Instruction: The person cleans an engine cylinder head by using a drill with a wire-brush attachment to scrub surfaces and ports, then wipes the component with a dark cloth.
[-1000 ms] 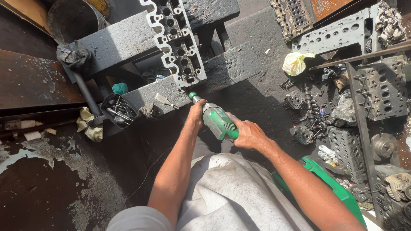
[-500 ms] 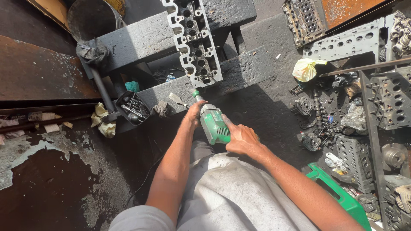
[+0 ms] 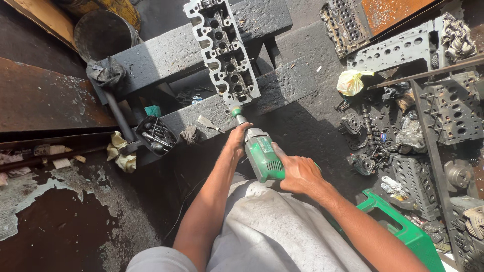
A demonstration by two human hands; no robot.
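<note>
A green power grinder (image 3: 263, 155) points away from me, its tip almost touching the near end of a grey cylinder head (image 3: 223, 50) that lies across two dark beams. My left hand (image 3: 236, 141) wraps the grinder's silver neck near the front. My right hand (image 3: 297, 174) grips the green body from behind. Both forearms reach forward over my pale grey lap.
A small tray of tools (image 3: 155, 136) and rags sit on the near beam (image 3: 287, 83) at left. More cylinder heads (image 3: 398, 48) and engine parts crowd the right side. A green case (image 3: 403, 231) lies by my right arm. A dark bucket (image 3: 103, 32) stands at the upper left.
The grinder and both hands have moved forward, so the tip now sits close to the cylinder head's near end. The view has shifted slightly.
</note>
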